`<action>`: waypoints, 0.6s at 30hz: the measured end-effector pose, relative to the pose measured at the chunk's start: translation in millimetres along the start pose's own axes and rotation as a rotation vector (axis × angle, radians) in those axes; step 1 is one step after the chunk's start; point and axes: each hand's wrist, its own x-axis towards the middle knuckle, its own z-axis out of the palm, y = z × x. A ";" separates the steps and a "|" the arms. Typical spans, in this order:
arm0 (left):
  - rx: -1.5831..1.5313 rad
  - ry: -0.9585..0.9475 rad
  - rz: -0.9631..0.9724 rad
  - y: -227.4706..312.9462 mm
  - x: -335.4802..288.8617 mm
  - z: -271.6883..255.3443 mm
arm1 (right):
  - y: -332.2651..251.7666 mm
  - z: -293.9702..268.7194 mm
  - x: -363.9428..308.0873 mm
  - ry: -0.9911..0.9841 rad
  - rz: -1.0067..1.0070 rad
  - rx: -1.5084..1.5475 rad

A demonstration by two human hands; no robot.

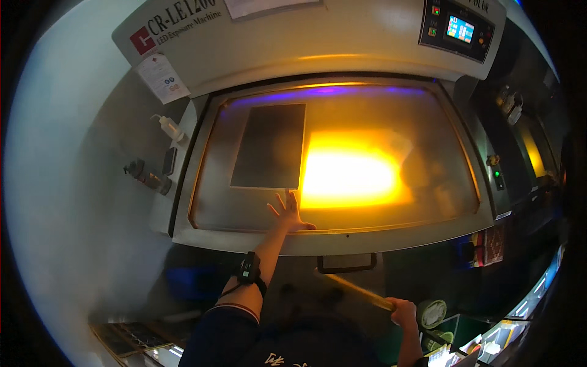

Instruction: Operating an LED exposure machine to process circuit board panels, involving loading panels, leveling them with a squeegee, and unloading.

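My left hand (288, 215) is spread over the near edge of the machine's flat bed (244, 211), fingers apart. Its fingertips reach the lower edge of a dark rectangular sheet (269, 147) that lies on the left half of the bed. Low on the right, in front of the machine, my right hand (403, 312) is closed round the end of a long, thin yellowish stick (358, 289). That stick slants up and left toward a black bar handle (347, 263) on the machine's front; its exact kind is unclear.
A bright yellow glare (351, 177) covers the bed's middle right. The raised lid (342, 40) carries a control screen (460, 29). Left of the bed stand a white squeeze bottle (170, 128) and a dark bottle (148, 177). Round green-white containers (433, 313) stand lower right.
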 end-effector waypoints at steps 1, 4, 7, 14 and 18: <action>-0.011 0.012 0.004 4.4 -4.2 -5.3 | -9.2 -12.0 -9.5 -0.053 -0.078 -0.055; 0.020 -0.043 -0.047 9.0 -22.3 -24.1 | -34.7 -43.6 -27.0 0.091 -0.321 -0.122; -0.418 -0.527 0.502 18.3 -68.1 -52.7 | -66.5 -79.3 -25.7 0.188 -0.517 -0.059; 0.220 -0.073 0.405 -25.1 -195.1 -105.1 | -190.0 -119.7 54.4 0.517 -0.825 -0.098; 0.064 0.025 0.290 -145.3 -135.7 -29.5 | -262.4 -43.7 129.2 0.368 -0.852 -0.245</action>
